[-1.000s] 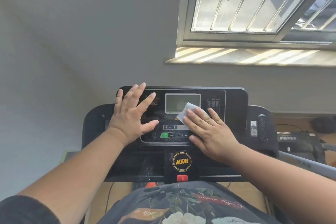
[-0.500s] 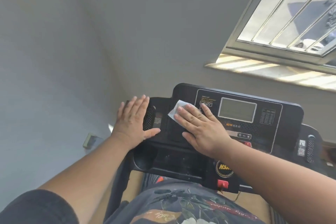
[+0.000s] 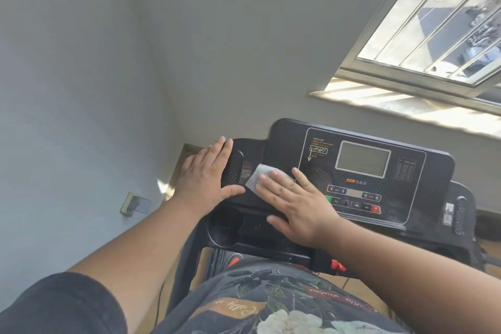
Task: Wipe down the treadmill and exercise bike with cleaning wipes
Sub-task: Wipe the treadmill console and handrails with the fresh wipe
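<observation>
You are wiping the treadmill [image 3: 360, 171] console: your flat right hand [image 3: 295, 203] presses the wipe [image 3: 257, 175], your left hand [image 3: 208, 173] rests flat. Next, sweep toward the buttons.

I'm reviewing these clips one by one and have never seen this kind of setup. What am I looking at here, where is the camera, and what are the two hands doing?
The camera sits on the person's head, looking forward and down, so you see their own arms. The black machine is a treadmill console with a grey screen and a button row. The right hand lies flat, fingers straight, pressing a white cleaning wipe against the console's left side. The left hand rests open on the console's left end, beside a speaker grille; it holds nothing. A window is at upper right. No exercise bike is visible.
</observation>
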